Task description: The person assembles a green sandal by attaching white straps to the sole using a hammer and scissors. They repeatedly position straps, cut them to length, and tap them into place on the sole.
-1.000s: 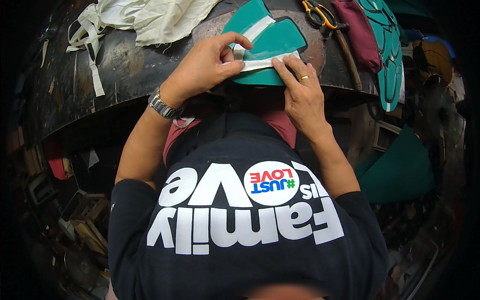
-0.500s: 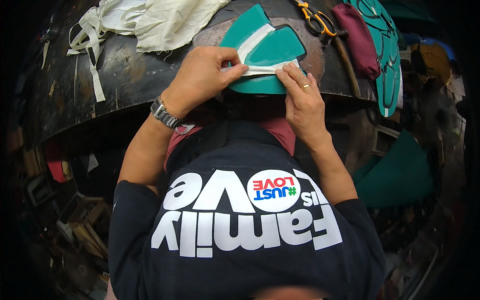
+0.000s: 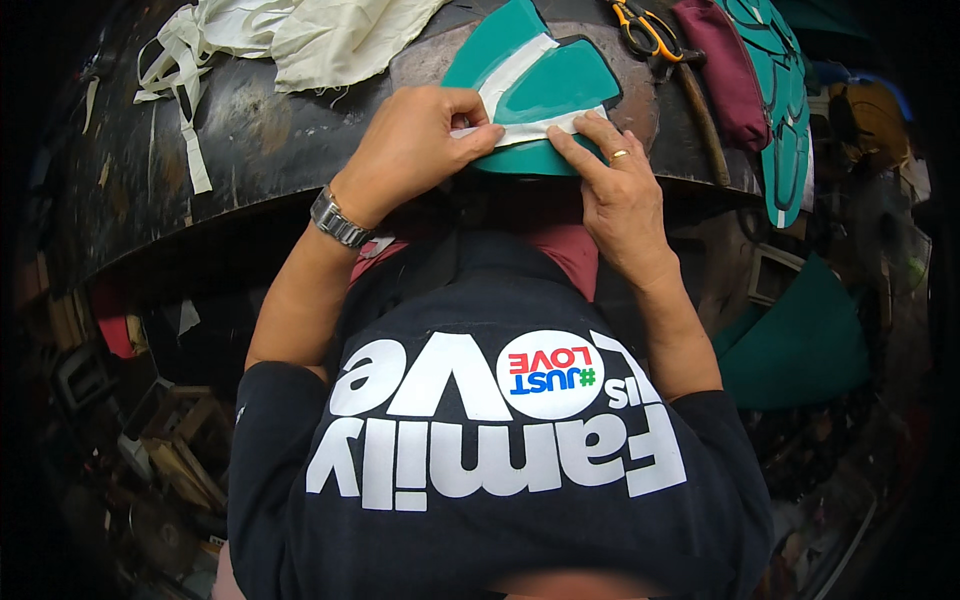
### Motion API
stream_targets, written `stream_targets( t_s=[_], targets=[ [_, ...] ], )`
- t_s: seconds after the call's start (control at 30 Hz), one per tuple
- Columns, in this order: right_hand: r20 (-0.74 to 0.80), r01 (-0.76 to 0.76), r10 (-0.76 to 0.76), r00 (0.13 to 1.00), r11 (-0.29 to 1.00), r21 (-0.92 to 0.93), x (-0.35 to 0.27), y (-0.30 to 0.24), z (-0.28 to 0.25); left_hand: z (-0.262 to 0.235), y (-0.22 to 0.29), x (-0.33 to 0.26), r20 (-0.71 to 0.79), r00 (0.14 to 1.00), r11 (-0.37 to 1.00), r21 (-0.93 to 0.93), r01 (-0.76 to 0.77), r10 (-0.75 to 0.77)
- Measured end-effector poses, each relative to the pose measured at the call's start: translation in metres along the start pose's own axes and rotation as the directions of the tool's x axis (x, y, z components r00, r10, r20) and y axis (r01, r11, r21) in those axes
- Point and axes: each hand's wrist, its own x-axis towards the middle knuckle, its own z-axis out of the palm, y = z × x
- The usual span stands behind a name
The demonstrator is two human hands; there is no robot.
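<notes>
A flat, shiny green piece (image 3: 558,86) with dark edges lies near the front edge of the worktable. One white strip (image 3: 520,70) runs slantwise across it. A second white strip, of cloth or tape (image 3: 545,128), crosses its near part from side to side. My left hand (image 3: 415,145) is closed, pinching this strip's left end between thumb and fingers. With fingers stretched out and a little apart, my right hand (image 3: 625,195) presses its fingertips on the strip's right part. The underside of the green piece is hidden.
Off-white cloth (image 3: 345,40) with narrow strips lies at the back left of the dark table (image 3: 255,130). Orange-handled scissors (image 3: 650,35), a wooden-handled tool (image 3: 705,125), a maroon pouch (image 3: 725,75) and green cut pieces (image 3: 785,150) lie to the right.
The near strip now lies over the dark gap that showed below it. My right index finger has spread away from the other fingers. My left hand keeps its pinch.
</notes>
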Motion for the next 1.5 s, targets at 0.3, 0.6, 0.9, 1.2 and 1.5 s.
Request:
stream_targets(
  t_s=[0.3,0.6,0.9,1.2,1.5],
  targets=[
    [0.036,0.154,-0.151,0.988,0.984,-0.094,0.010,-0.004,0.000,0.004,-0.001,0.000,-0.029,0.999,0.998,0.064,-0.012,0.014],
    [-0.014,0.117,-0.117,0.993,0.990,0.078,0.008,-0.011,0.005,0.004,-0.004,-0.004,-0.073,0.997,0.998,0.055,-0.027,0.031],
    [-0.015,0.143,-0.143,0.990,0.989,0.027,0.011,-0.013,0.008,0.005,-0.004,-0.005,-0.075,0.997,0.998,0.049,-0.026,0.029],
    [0.016,0.173,-0.172,0.985,0.980,-0.101,0.013,-0.021,0.008,0.006,-0.008,-0.004,-0.136,0.989,0.998,0.029,-0.050,0.054],
    [-0.067,0.180,-0.176,0.982,0.982,0.054,0.011,-0.026,0.024,0.003,-0.008,-0.001,-0.100,0.995,0.999,0.044,-0.017,0.021]
  ],
)
